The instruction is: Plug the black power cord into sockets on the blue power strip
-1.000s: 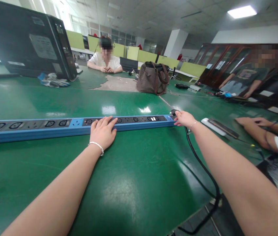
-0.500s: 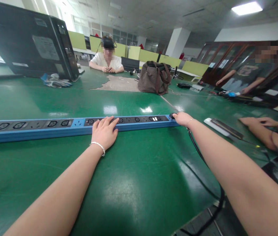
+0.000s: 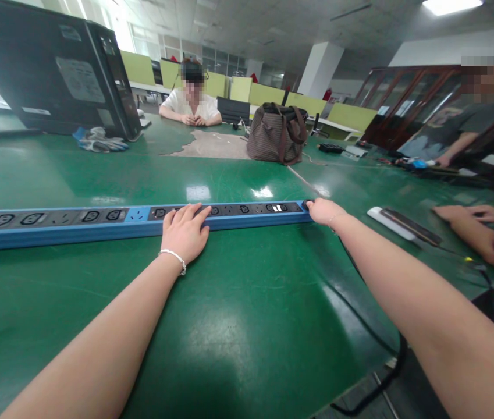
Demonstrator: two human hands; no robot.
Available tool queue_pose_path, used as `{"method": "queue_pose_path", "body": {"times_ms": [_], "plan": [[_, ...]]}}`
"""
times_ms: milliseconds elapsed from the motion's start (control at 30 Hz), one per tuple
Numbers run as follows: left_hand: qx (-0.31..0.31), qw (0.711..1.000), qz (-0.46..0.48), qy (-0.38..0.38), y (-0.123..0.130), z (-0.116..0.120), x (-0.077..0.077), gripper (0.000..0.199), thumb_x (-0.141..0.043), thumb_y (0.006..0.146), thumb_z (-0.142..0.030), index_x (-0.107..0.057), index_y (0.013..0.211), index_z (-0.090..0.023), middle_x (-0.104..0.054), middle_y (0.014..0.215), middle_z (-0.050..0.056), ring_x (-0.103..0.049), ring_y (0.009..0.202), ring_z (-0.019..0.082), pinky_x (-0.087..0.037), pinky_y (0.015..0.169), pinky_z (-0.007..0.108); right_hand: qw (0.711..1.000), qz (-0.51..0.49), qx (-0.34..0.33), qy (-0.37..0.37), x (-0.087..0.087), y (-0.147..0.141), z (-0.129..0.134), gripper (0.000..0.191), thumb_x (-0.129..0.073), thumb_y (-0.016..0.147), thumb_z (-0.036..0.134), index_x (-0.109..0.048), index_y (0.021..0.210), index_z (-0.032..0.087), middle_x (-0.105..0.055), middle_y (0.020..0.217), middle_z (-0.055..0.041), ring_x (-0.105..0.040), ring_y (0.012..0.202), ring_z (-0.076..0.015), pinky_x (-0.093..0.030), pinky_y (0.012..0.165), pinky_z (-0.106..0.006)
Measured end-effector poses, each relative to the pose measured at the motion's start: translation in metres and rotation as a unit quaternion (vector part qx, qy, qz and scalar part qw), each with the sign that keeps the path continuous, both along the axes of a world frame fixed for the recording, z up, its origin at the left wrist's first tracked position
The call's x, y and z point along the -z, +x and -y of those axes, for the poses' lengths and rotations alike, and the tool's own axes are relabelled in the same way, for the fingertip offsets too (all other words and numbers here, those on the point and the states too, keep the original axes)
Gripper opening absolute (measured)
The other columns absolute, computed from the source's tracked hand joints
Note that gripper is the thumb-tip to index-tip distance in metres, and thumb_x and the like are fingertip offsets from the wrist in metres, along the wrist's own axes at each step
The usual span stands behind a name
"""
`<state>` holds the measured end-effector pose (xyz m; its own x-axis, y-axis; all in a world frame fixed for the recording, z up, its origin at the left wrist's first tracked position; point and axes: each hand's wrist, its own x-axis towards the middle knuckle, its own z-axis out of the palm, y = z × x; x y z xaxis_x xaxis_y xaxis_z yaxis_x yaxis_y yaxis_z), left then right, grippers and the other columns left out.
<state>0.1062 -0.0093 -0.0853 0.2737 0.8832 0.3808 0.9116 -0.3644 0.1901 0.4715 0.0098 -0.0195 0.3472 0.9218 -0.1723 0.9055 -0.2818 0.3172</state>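
A long blue power strip (image 3: 63,234) with a row of black sockets lies across the table from the left edge to right of the middle. My left hand (image 3: 185,231) rests on top of it, fingers stretched out over the sockets. At the strip's right end, my right hand (image 3: 325,210) is closed around a black round fitting (image 3: 306,204), where the power cord seems to join. My fingers partly hide that joint. The black power cord (image 3: 360,305) runs beneath my right forearm and droops over the table's near right edge.
A black computer case (image 3: 61,73) and gloves (image 3: 100,141) stand at the back left of the green table (image 3: 229,279). A brown bag (image 3: 277,134) is at the back. Another person's hands (image 3: 460,214) rest at right, beside a white bar-shaped object (image 3: 388,223). Two more people are farther off.
The view has shifted slightly. Both my hands keep their places on the strip and at its end. The standing person at the right appears farther right.
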Motion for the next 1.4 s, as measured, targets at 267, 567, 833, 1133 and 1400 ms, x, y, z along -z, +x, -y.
{"method": "queue_pose_path", "body": {"times_ms": [267,567,833,1133,1400], "plan": [[0.001,1.0,-0.004,-0.002,0.0,0.0,-0.001,0.049,-0.038,0.091,-0.036,-0.05,0.138,-0.03,-0.047,0.147,0.002,-0.039,0.136,0.024,-0.022,0.114,0.047,1.0,-0.008,-0.002,-0.008,-0.006,0.0,-0.003,0.045,-0.029,0.097,0.029,-0.063,0.121,0.013,-0.064,0.12,-0.0201,-0.062,0.11,-0.029,-0.046,0.092,-0.038],[-0.004,1.0,-0.007,-0.003,0.001,0.0,0.0,0.048,-0.038,0.091,-0.036,-0.05,0.137,-0.032,-0.048,0.146,0.001,-0.039,0.135,0.023,-0.021,0.114,0.047,1.0,-0.004,0.001,-0.011,-0.005,0.001,-0.003,0.045,-0.031,0.096,0.028,-0.063,0.123,0.011,-0.061,0.125,-0.021,-0.06,0.114,-0.028,-0.044,0.094,-0.034],[0.0,1.0,-0.006,-0.005,0.001,0.0,-0.001,0.048,-0.037,0.091,-0.036,-0.05,0.138,-0.03,-0.047,0.147,0.002,-0.038,0.136,0.024,-0.022,0.114,0.047,1.0,-0.013,0.011,-0.017,-0.007,0.001,-0.007,0.047,-0.031,0.096,0.03,-0.062,0.125,0.011,-0.063,0.123,-0.0207,-0.06,0.113,-0.0293,-0.044,0.093,-0.036],[-0.002,1.0,-0.005,-0.003,0.001,-0.001,0.0,0.048,-0.038,0.091,-0.036,-0.05,0.137,-0.031,-0.047,0.147,0.001,-0.039,0.136,0.023,-0.021,0.114,0.047,0.987,-0.087,0.121,-0.061,-0.027,-0.006,-0.011,0.057,-0.029,0.095,0.047,-0.071,0.1,0.009,-0.069,0.076,-0.0138,-0.065,0.067,-0.024,-0.05,0.065,-0.034],[0.002,1.0,-0.004,0.001,0.001,0.0,-0.001,0.048,-0.039,0.091,-0.035,-0.05,0.138,-0.03,-0.048,0.146,0.002,-0.039,0.135,0.024,-0.022,0.114,0.048,0.997,0.031,-0.041,-0.049,-0.011,-0.005,-0.004,0.047,-0.028,0.096,0.028,-0.063,0.121,0.011,-0.067,0.113,-0.0199,-0.065,0.102,-0.0277,-0.048,0.085,-0.035]]}}
